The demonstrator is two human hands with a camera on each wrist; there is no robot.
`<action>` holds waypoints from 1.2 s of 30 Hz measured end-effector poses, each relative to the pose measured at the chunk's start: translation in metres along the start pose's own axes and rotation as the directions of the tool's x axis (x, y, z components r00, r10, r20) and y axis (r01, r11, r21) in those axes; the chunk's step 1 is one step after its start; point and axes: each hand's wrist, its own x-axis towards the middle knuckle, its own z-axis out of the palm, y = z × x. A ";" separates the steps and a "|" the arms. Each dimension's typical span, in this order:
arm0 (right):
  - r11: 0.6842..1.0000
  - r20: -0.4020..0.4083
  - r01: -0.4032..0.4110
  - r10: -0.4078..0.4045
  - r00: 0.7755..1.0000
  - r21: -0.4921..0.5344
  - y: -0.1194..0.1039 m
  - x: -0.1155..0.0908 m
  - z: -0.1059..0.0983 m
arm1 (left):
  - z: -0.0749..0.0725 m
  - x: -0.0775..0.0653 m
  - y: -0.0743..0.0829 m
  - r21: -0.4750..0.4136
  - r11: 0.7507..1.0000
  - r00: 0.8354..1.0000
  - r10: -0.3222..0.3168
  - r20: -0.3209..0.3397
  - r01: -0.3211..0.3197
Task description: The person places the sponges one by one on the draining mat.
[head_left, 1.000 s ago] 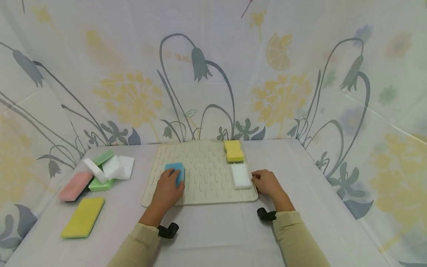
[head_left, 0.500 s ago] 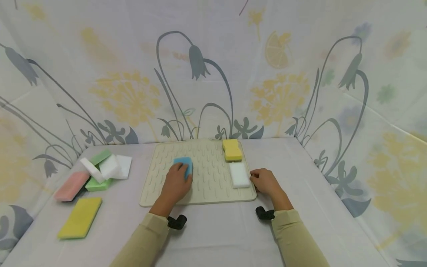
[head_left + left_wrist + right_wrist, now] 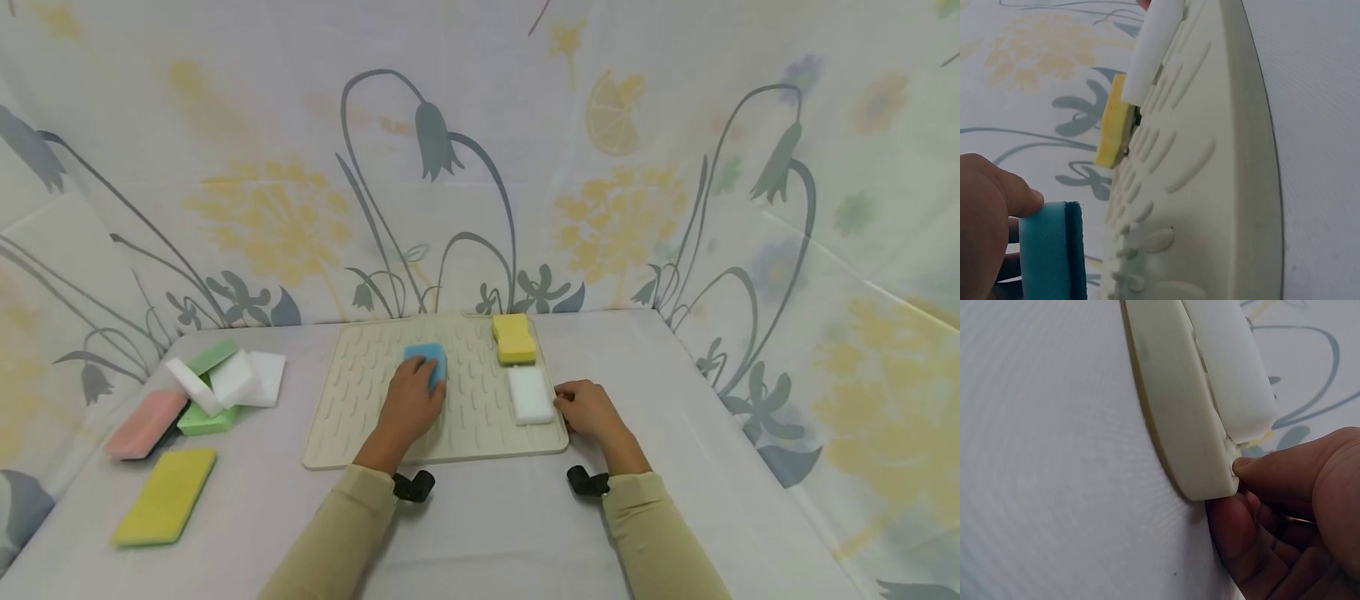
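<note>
My left hand (image 3: 410, 406) grips a blue sponge (image 3: 426, 356) over the left-middle part of a cream ridged drying mat (image 3: 468, 425). In the left wrist view the blue sponge (image 3: 1047, 250) shows a darker layer on one face, with the thumb against its edge. My right hand (image 3: 592, 410) pinches the mat's right rim; the right wrist view has the thumb on top of the rim (image 3: 1191, 450) and a finger below it. A white sponge (image 3: 530, 395) lies on the mat close to that hand. Behind it sits a yellow wavy-sided sponge (image 3: 514, 339) at the back right corner.
On the table's left lies a pile with a pink sponge (image 3: 146, 423), green sponges (image 3: 208, 419) and white sponges (image 3: 235, 379). A flat yellow sponge (image 3: 165, 497) is in front of it. A floral cloth (image 3: 480, 167) hangs directly behind the mat.
My left hand has moved right and slightly back across the mat with the blue sponge. The right hand stays at the mat's right rim. The head view has shifted slightly.
</note>
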 end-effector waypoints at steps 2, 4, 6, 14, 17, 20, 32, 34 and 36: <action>1.000 -0.003 -0.002 0.002 1.000 -0.001 0.000 0.000 0.000 | 0.001 0.003 0.003 0.004 1.000 1.000 0.013 -0.007 -0.013; 1.000 0.000 -0.014 0.014 1.000 0.010 -0.001 -0.001 0.000 | 0.003 0.007 0.004 0.009 1.000 0.999 0.028 -0.016 -0.028; 1.000 0.004 -0.021 0.021 1.000 0.017 -0.001 -0.002 0.000 | 0.005 0.011 0.005 0.020 0.999 0.999 0.040 -0.022 -0.040; 1.000 -0.002 -0.021 0.021 1.000 0.010 -0.001 -0.001 0.000 | 0.012 0.026 0.011 -0.001 0.999 0.999 0.035 -0.023 -0.036; 1.000 -0.001 -0.026 0.026 1.000 0.011 -0.001 0.000 0.000 | 0.014 0.031 0.014 -0.009 0.999 0.999 0.040 -0.019 -0.041; 0.999 0.007 -0.034 0.034 0.999 0.021 0.000 -0.001 0.000 | 0.016 0.036 0.016 0.002 0.999 0.999 0.049 -0.015 -0.049; 1.000 -0.002 -0.025 0.025 1.000 0.002 0.001 0.000 0.001 | 0.021 0.054 0.023 -0.012 0.999 0.998 0.054 0.028 -0.053; 1.000 -0.001 -0.026 0.026 1.000 0.005 0.001 0.000 0.001 | 0.023 0.057 0.023 -0.010 0.998 0.998 0.065 0.021 -0.064; 1.000 0.000 -0.028 0.028 1.000 0.010 0.001 0.000 0.001 | 0.025 0.059 0.023 -0.005 0.997 0.997 0.075 0.013 -0.075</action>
